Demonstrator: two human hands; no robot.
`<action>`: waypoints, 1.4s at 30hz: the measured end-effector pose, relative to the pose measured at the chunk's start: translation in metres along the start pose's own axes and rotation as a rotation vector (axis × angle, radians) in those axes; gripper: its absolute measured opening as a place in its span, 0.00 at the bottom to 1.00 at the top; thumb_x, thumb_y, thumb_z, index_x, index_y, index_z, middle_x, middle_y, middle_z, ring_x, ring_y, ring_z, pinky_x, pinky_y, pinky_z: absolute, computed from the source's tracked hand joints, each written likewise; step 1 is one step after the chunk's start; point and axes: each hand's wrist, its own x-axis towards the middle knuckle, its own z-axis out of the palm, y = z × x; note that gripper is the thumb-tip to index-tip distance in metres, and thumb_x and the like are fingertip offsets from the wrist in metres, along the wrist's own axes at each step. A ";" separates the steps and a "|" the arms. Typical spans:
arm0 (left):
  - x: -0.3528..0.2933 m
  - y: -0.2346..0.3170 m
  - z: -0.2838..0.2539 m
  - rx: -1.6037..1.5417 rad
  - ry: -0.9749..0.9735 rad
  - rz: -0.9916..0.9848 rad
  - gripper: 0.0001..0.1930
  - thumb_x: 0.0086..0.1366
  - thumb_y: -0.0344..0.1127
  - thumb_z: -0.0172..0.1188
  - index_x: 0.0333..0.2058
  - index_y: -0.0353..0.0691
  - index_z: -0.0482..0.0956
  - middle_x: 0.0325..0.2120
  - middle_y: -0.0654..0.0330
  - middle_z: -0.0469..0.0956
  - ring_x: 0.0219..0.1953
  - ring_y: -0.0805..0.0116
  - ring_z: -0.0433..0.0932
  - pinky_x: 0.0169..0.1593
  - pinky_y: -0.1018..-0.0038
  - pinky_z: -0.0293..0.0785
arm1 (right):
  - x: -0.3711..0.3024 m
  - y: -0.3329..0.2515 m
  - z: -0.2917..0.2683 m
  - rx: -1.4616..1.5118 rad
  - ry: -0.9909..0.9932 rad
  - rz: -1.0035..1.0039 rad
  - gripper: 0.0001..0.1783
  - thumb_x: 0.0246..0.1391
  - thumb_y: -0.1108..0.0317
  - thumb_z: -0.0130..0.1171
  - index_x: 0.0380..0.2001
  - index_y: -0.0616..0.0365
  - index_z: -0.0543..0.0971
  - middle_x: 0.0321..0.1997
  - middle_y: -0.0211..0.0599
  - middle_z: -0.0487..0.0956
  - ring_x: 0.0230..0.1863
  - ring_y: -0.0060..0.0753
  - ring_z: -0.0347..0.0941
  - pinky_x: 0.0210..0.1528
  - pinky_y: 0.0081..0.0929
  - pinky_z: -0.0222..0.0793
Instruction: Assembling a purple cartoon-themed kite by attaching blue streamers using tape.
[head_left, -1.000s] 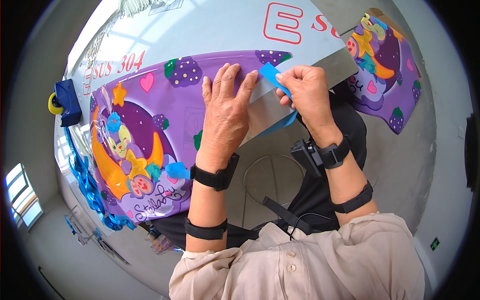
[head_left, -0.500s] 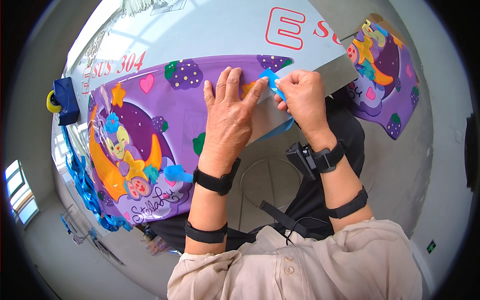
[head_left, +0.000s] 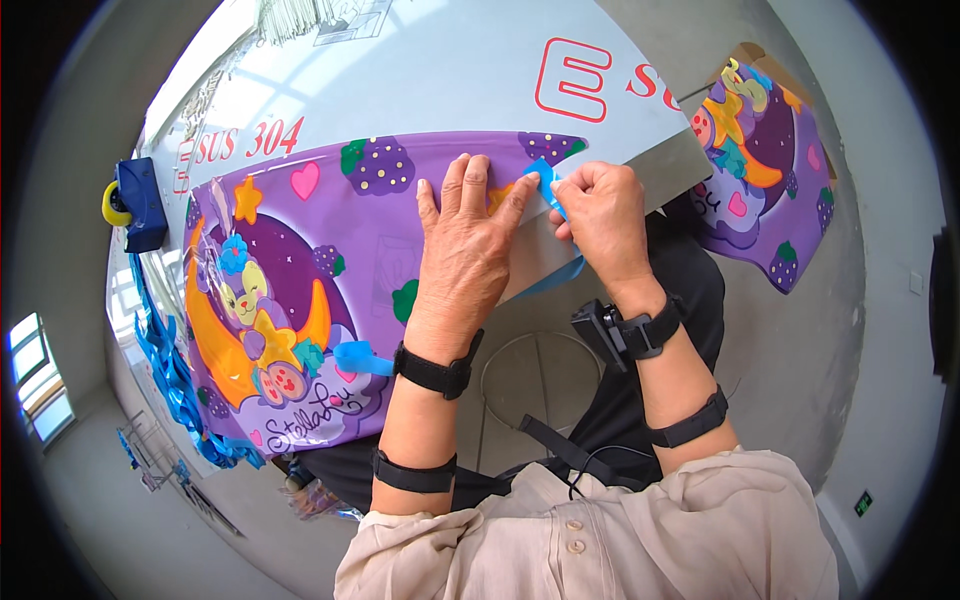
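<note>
Sheets of purple cartoon-printed plastic (head_left: pixel 375 235) number two: one is spread on the white-topped bench (head_left: pixel 440 90) beneath the left hand (head_left: pixel 468 250), reaching well out to its left; the other sheet (head_left: pixel 770 165) is well to the right of the right hand (head_left: pixel 608 225), with brown cardboard (head_left: pixel 797 87) along its edge. Blue ribbon (head_left: pixel 543 176) lies between the hands, at the nearer sheet's tapered end; the right thumb and fingers are pinched on it, while the left hand rests flat, fingers spread, its index fingertip against the ribbon. A blue length (head_left: pixel 548 280) also shows below the right hand; whether it is the same piece cannot be told. One blue strip (head_left: pixel 362 358) juts beside the left wrist. One blue tape dispenser (head_left: pixel 146 205) with one yellow roll (head_left: pixel 115 204) sits far left of the left hand. Four black bands (head_left: pixel 430 375) circle the forearms, two on each.
</note>
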 end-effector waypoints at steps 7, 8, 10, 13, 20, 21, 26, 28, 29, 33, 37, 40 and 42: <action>0.000 -0.001 -0.001 -0.006 0.005 0.000 0.29 0.53 0.20 0.46 0.53 0.54 0.69 0.53 0.51 0.59 0.59 0.52 0.57 0.60 0.48 0.50 | -0.017 0.013 -0.005 -0.407 0.093 -0.481 0.15 0.46 0.75 0.54 0.41 0.60 0.72 0.23 0.43 0.75 0.24 0.39 0.76 0.24 0.32 0.71; 0.000 -0.001 -0.001 -0.009 0.007 0.001 0.29 0.53 0.20 0.46 0.53 0.53 0.69 0.53 0.51 0.59 0.59 0.52 0.57 0.60 0.48 0.50 | -0.021 0.014 -0.007 -0.515 0.071 -0.516 0.18 0.46 0.76 0.53 0.44 0.57 0.72 0.26 0.42 0.74 0.25 0.41 0.75 0.26 0.32 0.71; 0.001 0.000 0.000 -0.011 0.005 -0.001 0.29 0.53 0.20 0.46 0.53 0.53 0.69 0.53 0.51 0.59 0.59 0.52 0.57 0.60 0.48 0.50 | -0.026 0.016 -0.007 -0.623 0.051 -0.553 0.20 0.47 0.76 0.52 0.47 0.54 0.73 0.29 0.42 0.72 0.27 0.43 0.75 0.27 0.33 0.72; 0.000 0.000 0.000 -0.021 0.001 -0.001 0.29 0.52 0.20 0.46 0.53 0.52 0.69 0.53 0.51 0.59 0.59 0.52 0.57 0.60 0.48 0.49 | -0.028 0.016 -0.004 -0.749 0.036 -0.603 0.22 0.47 0.77 0.51 0.49 0.56 0.72 0.30 0.42 0.68 0.25 0.42 0.74 0.27 0.33 0.72; 0.002 0.000 -0.005 -0.052 0.031 -0.001 0.29 0.50 0.18 0.49 0.52 0.49 0.70 0.52 0.51 0.62 0.58 0.52 0.59 0.60 0.52 0.53 | -0.027 0.006 -0.004 -0.976 0.010 -0.700 0.23 0.43 0.76 0.53 0.47 0.65 0.70 0.31 0.41 0.70 0.28 0.37 0.75 0.28 0.29 0.73; 0.001 -0.004 -0.003 -0.047 0.041 0.001 0.29 0.50 0.18 0.49 0.52 0.49 0.70 0.52 0.51 0.62 0.58 0.52 0.59 0.60 0.52 0.53 | -0.026 0.007 -0.002 -1.011 0.008 -0.712 0.23 0.43 0.76 0.54 0.47 0.66 0.70 0.30 0.40 0.70 0.29 0.37 0.75 0.28 0.28 0.73; -0.011 -0.053 -0.039 -0.280 0.241 -0.029 0.21 0.52 0.20 0.54 0.47 0.41 0.74 0.48 0.49 0.69 0.55 0.48 0.64 0.57 0.64 0.61 | -0.028 0.006 0.005 -1.062 0.001 -0.721 0.23 0.44 0.75 0.52 0.47 0.65 0.70 0.30 0.40 0.70 0.28 0.38 0.75 0.29 0.30 0.73; -0.024 -0.097 -0.068 -0.244 0.241 -0.065 0.19 0.52 0.22 0.57 0.45 0.40 0.75 0.48 0.50 0.70 0.54 0.52 0.66 0.54 0.65 0.65 | -0.030 0.003 0.006 -1.100 -0.024 -0.709 0.23 0.46 0.74 0.49 0.49 0.65 0.68 0.31 0.41 0.70 0.29 0.40 0.74 0.30 0.32 0.72; -0.028 -0.120 -0.079 -0.278 0.273 -0.111 0.16 0.53 0.23 0.57 0.43 0.39 0.76 0.45 0.52 0.72 0.50 0.56 0.70 0.49 0.68 0.68 | -0.030 0.005 0.002 -1.104 -0.031 -0.710 0.23 0.47 0.75 0.49 0.50 0.65 0.68 0.32 0.42 0.69 0.30 0.41 0.74 0.30 0.33 0.72; -0.052 -0.262 -0.125 -0.325 0.521 -0.417 0.07 0.55 0.26 0.57 0.33 0.34 0.79 0.24 0.61 0.77 0.26 0.73 0.75 0.31 0.78 0.70 | -0.032 0.006 -0.004 -1.054 -0.049 -0.669 0.27 0.43 0.80 0.48 0.52 0.66 0.66 0.35 0.46 0.67 0.35 0.49 0.71 0.34 0.39 0.69; -0.087 -0.403 -0.193 -0.192 0.952 -0.751 0.05 0.51 0.27 0.56 0.24 0.30 0.79 0.17 0.56 0.76 0.21 0.70 0.74 0.28 0.75 0.70 | -0.035 -0.001 0.005 -0.984 -0.116 -0.670 0.25 0.49 0.82 0.42 0.53 0.66 0.65 0.37 0.48 0.67 0.36 0.51 0.69 0.36 0.40 0.67; -0.086 -0.444 -0.223 -0.347 0.957 -1.076 0.06 0.50 0.24 0.53 0.24 0.32 0.79 0.19 0.57 0.76 0.22 0.69 0.74 0.24 0.75 0.69 | -0.032 0.001 0.005 -0.966 -0.128 -0.667 0.24 0.50 0.81 0.42 0.54 0.67 0.64 0.39 0.49 0.67 0.36 0.52 0.69 0.36 0.40 0.65; -0.080 -0.457 -0.229 -0.492 0.862 -1.229 0.07 0.54 0.27 0.53 0.32 0.33 0.77 0.23 0.56 0.74 0.22 0.67 0.72 0.23 0.72 0.69 | -0.033 0.000 0.005 -0.942 -0.128 -0.666 0.25 0.50 0.82 0.42 0.54 0.66 0.64 0.38 0.49 0.66 0.36 0.53 0.68 0.35 0.40 0.64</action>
